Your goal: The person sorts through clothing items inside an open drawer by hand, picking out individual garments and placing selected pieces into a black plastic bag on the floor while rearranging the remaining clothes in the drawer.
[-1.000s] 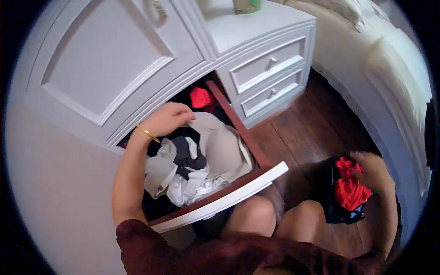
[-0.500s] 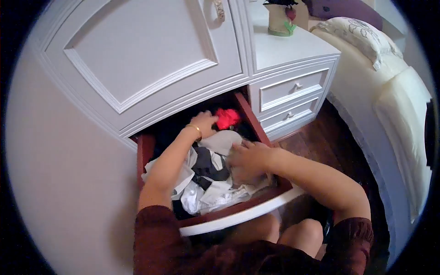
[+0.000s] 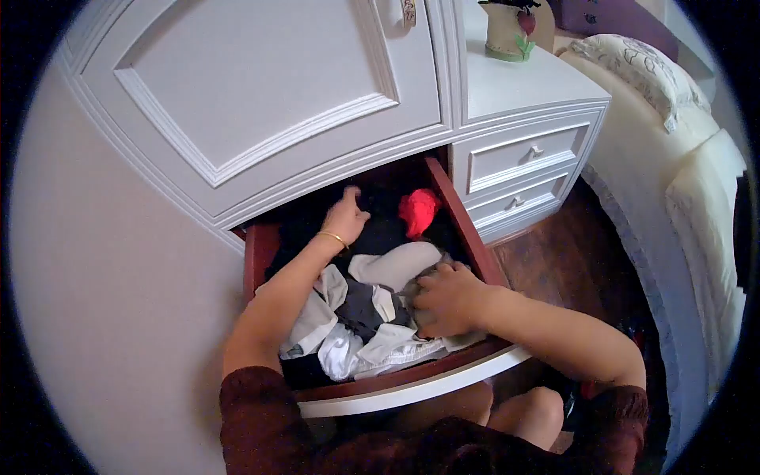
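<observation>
A dark red drawer with a white front edge point(image 3: 412, 387) is pulled out and full of clothing. Over the black clothes point(image 3: 384, 226) at its back is my left hand point(image 3: 347, 219), with a gold bracelet on the wrist. Its index finger is stretched out and the thumb stands apart. My right hand point(image 3: 451, 301) rests with fingers spread on a grey-green cloth point(image 3: 413, 289) at the right side. Between the hands lies a rounded beige cloth piece point(image 3: 400, 265). A bright red cloth point(image 3: 419, 212) lies near the drawer's back right. White, shiny fabric point(image 3: 340, 352) fills the front.
Above the drawer is a white cabinet door point(image 3: 261, 87). To the right stands a white nightstand point(image 3: 530, 170) with a decorated pot point(image 3: 509, 36) on top. A bed point(image 3: 633, 174) runs along the far right, beyond wooden floor point(image 3: 546, 237). A pale wall point(image 3: 119, 277) borders the left.
My left hand has moved left, away from the red cloth, which now has a longer shape. My right hand stays at the drawer's right side. The whole view has shifted slightly.
</observation>
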Action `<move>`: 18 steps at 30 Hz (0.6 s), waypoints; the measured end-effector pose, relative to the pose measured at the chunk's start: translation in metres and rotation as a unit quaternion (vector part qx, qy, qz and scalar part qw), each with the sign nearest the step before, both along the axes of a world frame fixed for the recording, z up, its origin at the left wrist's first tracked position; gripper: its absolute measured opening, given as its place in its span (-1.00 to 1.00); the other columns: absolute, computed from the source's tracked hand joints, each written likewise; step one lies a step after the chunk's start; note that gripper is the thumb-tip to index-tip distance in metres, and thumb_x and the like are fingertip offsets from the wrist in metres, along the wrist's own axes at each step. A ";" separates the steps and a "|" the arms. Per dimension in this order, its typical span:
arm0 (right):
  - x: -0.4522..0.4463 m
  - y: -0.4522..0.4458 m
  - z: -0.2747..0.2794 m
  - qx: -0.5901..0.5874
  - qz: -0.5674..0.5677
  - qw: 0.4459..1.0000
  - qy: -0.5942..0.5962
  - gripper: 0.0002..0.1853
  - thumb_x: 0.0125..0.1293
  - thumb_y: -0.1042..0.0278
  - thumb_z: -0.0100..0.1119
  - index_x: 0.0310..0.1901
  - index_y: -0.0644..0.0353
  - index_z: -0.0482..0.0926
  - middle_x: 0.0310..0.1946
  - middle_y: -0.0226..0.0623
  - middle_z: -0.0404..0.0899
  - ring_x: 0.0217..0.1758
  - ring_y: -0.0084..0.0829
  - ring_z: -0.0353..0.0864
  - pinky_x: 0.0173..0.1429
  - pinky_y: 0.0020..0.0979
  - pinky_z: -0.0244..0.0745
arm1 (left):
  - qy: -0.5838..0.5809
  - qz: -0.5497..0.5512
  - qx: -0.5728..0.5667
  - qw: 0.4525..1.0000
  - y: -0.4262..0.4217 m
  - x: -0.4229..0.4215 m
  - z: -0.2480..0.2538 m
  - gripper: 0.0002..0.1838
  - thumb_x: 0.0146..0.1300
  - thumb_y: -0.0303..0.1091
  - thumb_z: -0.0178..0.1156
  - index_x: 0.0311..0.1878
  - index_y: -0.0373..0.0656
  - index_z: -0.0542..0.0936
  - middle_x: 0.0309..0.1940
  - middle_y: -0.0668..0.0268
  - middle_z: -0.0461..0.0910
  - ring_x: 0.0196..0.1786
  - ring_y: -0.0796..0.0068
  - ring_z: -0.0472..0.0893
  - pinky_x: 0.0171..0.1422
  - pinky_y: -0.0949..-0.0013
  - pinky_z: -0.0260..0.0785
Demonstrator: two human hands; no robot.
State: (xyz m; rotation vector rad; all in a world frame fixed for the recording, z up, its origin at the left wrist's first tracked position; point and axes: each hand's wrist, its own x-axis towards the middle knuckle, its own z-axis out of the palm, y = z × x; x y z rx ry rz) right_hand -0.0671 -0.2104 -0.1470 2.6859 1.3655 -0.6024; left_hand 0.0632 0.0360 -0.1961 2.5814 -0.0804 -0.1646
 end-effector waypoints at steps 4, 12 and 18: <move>-0.004 -0.003 -0.009 0.055 -0.005 0.998 -0.034 -0.36 0.08 -0.30 0.10 0.09 -0.04 0.56 0.13 -0.13 0.44 0.25 0.06 0.32 0.26 0.15 0.19 | -0.118 -0.100 0.313 0.937 -0.022 0.011 0.014 -0.04 0.00 -0.15 0.33 0.43 -0.14 0.04 0.21 -0.08 0.37 0.31 0.04 0.34 0.36 0.14 0.19; -0.002 -0.002 -0.006 0.023 -0.019 0.999 -0.025 -0.38 0.10 -0.29 0.11 0.11 -0.08 0.53 0.14 -0.16 0.41 0.24 0.02 0.31 0.25 0.08 0.21 | -0.138 -0.109 0.078 0.981 -0.022 -0.005 0.039 -0.50 -0.12 -0.23 0.30 -0.02 -0.10 0.51 -0.12 0.08 0.59 -0.05 0.04 0.56 0.04 0.17 0.41; 0.000 -0.002 0.003 0.028 -0.054 0.998 0.000 -0.39 0.12 -0.25 0.10 0.12 -0.07 0.52 0.20 -0.16 0.38 0.29 -0.05 0.30 0.27 0.04 0.22 | -0.376 -0.101 -0.016 0.921 -0.027 -0.082 0.165 -0.63 -0.09 -0.55 0.06 -0.11 -0.16 0.48 -0.23 0.11 0.58 -0.12 0.22 0.60 0.01 0.35 0.41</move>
